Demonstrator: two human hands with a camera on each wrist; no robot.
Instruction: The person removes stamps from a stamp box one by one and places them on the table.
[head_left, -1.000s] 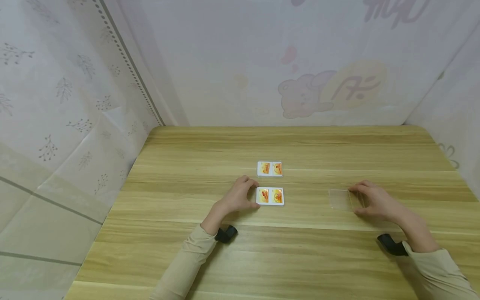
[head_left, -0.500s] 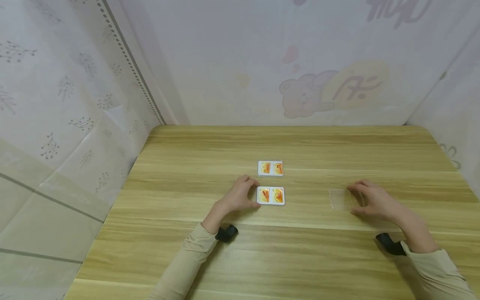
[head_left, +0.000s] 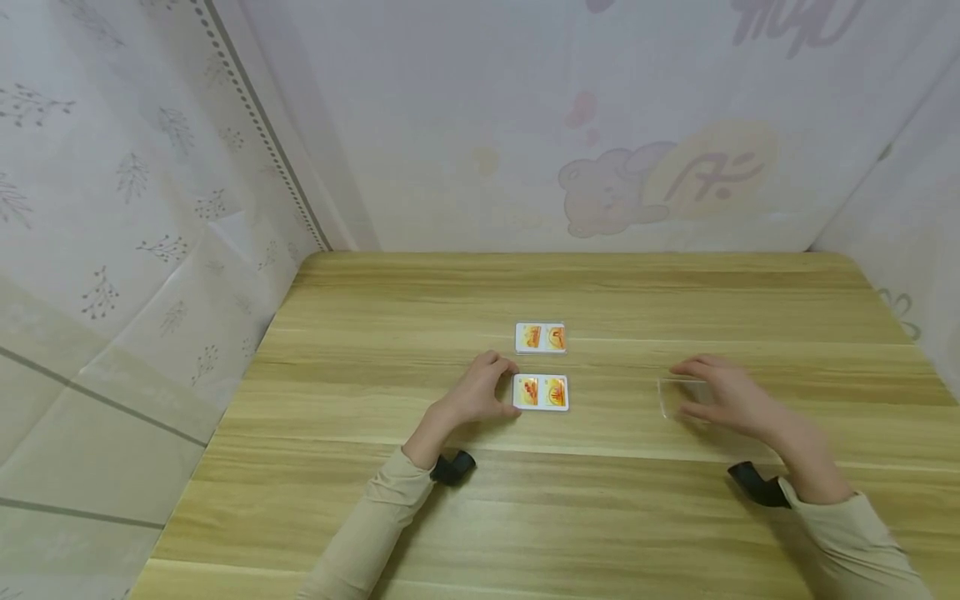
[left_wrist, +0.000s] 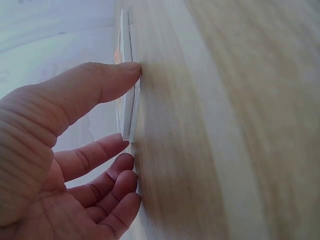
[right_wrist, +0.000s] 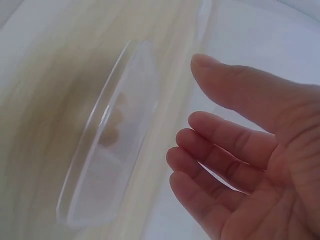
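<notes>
My left hand [head_left: 480, 389] holds the near card stack [head_left: 541, 392] at its left end, thumb on the near side and index finger at the far corner. The stack has a white-edged top card with two orange-yellow pictures. In the left wrist view, clear plastic [left_wrist: 134, 112] shows along the stack's lower edge. My right hand [head_left: 731, 396] hovers over a clear plastic case [head_left: 671, 400], fingers loosely bent and apart from it. The right wrist view shows the shallow transparent case [right_wrist: 107, 170] lying beside my fingertips, with nothing between thumb and fingers.
Behind the near stack lies another card set [head_left: 540, 337] with similar orange pictures and a clear rim. Everything sits on a wood-grain table [head_left: 600, 517]. Patterned curtains [head_left: 450, 125] hang at the back and sides. Each wrist wears a black mount [head_left: 759, 485].
My right hand has let go of the clear case's right end and moved left over it. The case stays in place. My left hand has not visibly moved.
</notes>
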